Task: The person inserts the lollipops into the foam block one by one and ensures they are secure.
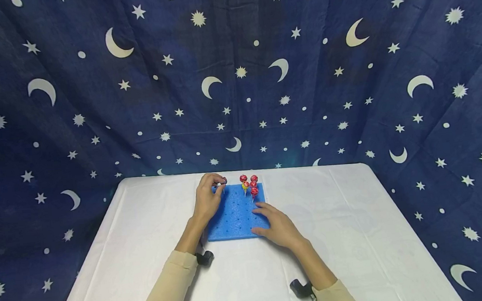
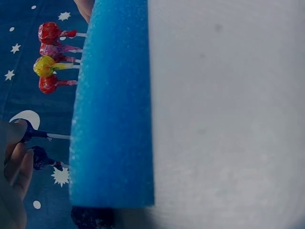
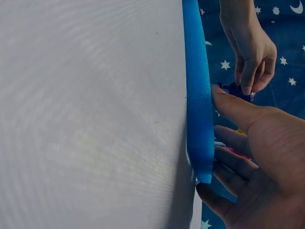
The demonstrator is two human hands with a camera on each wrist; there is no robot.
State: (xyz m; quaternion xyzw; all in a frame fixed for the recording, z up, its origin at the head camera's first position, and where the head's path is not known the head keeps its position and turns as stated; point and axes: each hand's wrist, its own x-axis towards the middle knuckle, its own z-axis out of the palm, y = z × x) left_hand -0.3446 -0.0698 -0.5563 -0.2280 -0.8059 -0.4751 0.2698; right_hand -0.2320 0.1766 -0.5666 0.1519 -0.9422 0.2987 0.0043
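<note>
A blue foam board (image 1: pixel 233 221) with rows of small holes lies on the white table. At its back left corner my left hand (image 1: pixel 207 197) pinches a dark blue lollipop (image 2: pixel 29 130) whose white stick meets the board. Another dark blue lollipop (image 2: pixel 41 157) stands beside it, close to my fingers. Towards the back right, several red lollipops (image 1: pixel 254 191), a pink one (image 2: pixel 51 50) and a yellow one (image 1: pixel 246 186) stand upright in the foam. My right hand (image 1: pixel 279 225) is at the board's right edge, fingers spread and holding nothing.
The white table (image 1: pixel 336 238) extends around the board on both sides. Behind it hangs a navy curtain (image 1: pixel 246 111) with moons and stars. Low in the left wrist view, a dark object (image 2: pixel 93 217) shows beside the foam, too cut off to identify.
</note>
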